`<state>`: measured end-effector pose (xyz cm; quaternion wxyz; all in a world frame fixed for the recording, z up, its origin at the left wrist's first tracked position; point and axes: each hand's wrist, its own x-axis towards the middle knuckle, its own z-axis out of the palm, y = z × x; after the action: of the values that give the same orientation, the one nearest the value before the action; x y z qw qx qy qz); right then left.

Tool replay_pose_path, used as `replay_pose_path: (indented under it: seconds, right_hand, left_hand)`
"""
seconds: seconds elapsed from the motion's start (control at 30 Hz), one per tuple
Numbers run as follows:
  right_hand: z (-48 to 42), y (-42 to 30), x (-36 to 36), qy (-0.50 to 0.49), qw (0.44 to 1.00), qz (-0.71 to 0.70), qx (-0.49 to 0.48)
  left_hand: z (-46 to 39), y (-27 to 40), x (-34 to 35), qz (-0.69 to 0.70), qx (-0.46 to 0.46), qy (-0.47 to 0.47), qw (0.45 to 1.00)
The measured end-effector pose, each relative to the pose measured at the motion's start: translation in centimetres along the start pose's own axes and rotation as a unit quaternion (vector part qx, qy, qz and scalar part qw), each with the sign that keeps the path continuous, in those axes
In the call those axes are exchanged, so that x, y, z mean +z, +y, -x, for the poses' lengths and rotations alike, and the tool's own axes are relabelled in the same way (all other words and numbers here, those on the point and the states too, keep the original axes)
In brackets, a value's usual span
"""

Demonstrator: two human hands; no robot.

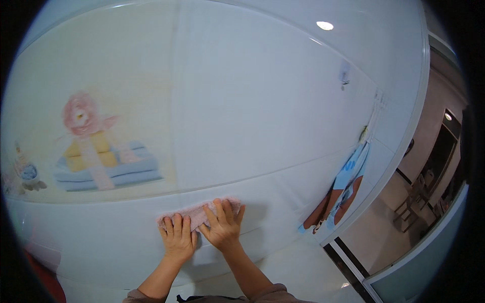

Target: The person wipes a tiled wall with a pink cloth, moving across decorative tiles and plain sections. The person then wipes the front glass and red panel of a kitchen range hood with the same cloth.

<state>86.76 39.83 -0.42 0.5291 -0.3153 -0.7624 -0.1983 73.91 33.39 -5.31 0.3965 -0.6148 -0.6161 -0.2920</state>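
Note:
A pink cloth (197, 214) lies bunched lengthwise against the white tiled wall (242, 132), just below a long horizontal tile joint. My left hand (178, 238) presses on the cloth's left part, with the fingers pointing up. On its right part rests my right hand (222, 226), fingers spread over the fabric. The two hands are close together, and part of the cloth's lower edge is hidden behind them. The wall's left side bears a picture of folded blue and yellow towels (110, 163) and a pink flower (80, 113).
Blue and brown towels (348, 178) hang at the right, near a small wall hook (344, 81). Beyond them, a doorway frame (411, 140) opens on a room with a wooden chair (407, 212). A red object (45, 280) stands at the lower left.

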Motion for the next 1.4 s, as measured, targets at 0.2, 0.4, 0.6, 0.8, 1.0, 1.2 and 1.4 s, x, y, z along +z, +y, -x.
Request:
replay_pose_path:
  seconds: [0.2,0.4,0.6,0.8,1.0,1.2,1.4]
  right_hand:
    - [0.2,5.2,-0.7,-0.043,0.999,-0.007,-0.017]
    - [1.2,5.4,0.0,-0.040,0.998,-0.044,-0.025]
    - [1.3,4.8,0.3,0.001,0.998,-0.070,-0.002]
    - [1.2,4.9,0.5,0.020,0.998,-0.059,0.022]
    - [-0.6,6.2,-1.3,-0.002,0.998,-0.035,0.060]
    - [-1.3,9.9,-1.5,0.014,0.997,-0.027,0.067]
    - [-2.6,14.4,-2.0,0.054,0.997,-0.029,0.036]
  left_hand:
    - [-1.5,3.5,2.5,-0.028,0.006,0.012,1.000]
    - [-0.7,3.8,3.4,-0.045,-0.007,0.009,0.999]
    - [-1.0,3.7,3.0,-0.037,0.014,-0.014,0.999]
    - [-2.6,4.1,2.3,-0.004,0.046,-0.026,0.999]
    - [-5.0,5.8,1.5,0.008,0.048,-0.017,0.999]
    - [-8.6,8.4,1.0,0.032,0.084,-0.028,0.996]
    - [-11.6,11.4,1.4,-0.003,0.061,-0.011,0.998]
